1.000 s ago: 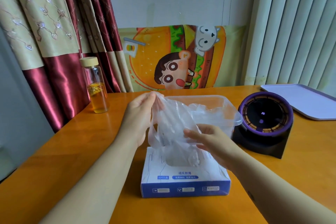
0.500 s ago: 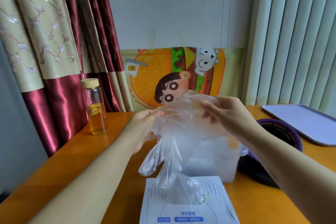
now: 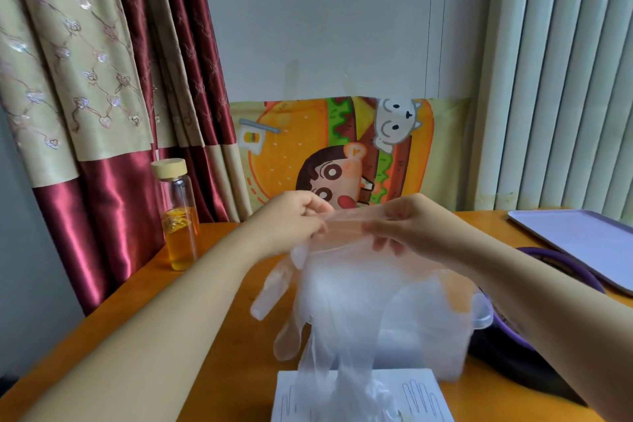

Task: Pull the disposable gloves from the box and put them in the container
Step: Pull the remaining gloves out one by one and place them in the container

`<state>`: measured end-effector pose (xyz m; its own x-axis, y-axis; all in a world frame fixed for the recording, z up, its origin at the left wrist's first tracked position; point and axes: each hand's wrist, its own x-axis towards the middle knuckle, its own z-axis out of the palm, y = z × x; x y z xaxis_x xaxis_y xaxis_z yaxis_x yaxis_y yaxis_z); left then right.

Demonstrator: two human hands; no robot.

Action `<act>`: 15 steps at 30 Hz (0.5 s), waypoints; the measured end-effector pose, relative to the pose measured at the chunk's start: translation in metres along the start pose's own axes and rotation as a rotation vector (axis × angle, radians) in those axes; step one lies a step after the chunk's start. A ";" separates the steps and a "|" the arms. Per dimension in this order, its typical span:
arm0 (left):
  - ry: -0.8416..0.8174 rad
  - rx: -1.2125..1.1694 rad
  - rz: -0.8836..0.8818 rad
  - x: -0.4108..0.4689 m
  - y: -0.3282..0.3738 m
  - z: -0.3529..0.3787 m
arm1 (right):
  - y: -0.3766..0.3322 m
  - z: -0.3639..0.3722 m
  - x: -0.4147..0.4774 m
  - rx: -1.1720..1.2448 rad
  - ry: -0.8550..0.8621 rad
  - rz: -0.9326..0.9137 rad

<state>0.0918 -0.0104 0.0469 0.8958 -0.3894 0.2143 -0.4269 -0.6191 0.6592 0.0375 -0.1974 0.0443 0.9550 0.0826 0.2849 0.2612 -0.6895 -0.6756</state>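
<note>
A clear plastic disposable glove (image 3: 346, 298) hangs in the air, fingers pointing down, its cuff stretched between my two hands. My left hand (image 3: 294, 223) pinches the cuff's left end and my right hand (image 3: 411, 223) pinches the right end. The glove's lower part trails toward the opening of the white glove box (image 3: 421, 394) at the bottom edge of the view. The clear plastic container (image 3: 479, 315) stands behind the glove, largely veiled by it, with crumpled gloves inside.
A glass bottle (image 3: 178, 216) of amber liquid stands at the left on the orange table (image 3: 219, 346). A black and purple round device (image 3: 565, 271) sits right of the container, under my right forearm. A lilac tray (image 3: 575, 233) lies far right. Curtains and a cartoon cloth back the table.
Both hands have risen with the glove, pulling it up out of the box. My right hand moved from low near the box up to the cuff, now stretched taut.
</note>
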 end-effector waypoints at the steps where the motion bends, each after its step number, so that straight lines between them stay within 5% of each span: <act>1: -0.024 -0.030 -0.032 0.003 -0.003 -0.002 | 0.004 -0.001 0.001 -0.005 -0.011 0.018; 8: -0.128 -0.098 -0.117 0.028 -0.015 -0.001 | 0.026 0.004 0.005 0.161 0.231 -0.059; 15: -0.088 -0.049 -0.050 0.068 0.003 0.016 | 0.045 -0.010 0.006 -0.316 0.086 -0.111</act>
<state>0.1498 -0.0499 0.0515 0.9006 -0.4184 0.1175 -0.3731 -0.6060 0.7026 0.0529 -0.2352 0.0229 0.9045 0.1176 0.4100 0.2932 -0.8695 -0.3975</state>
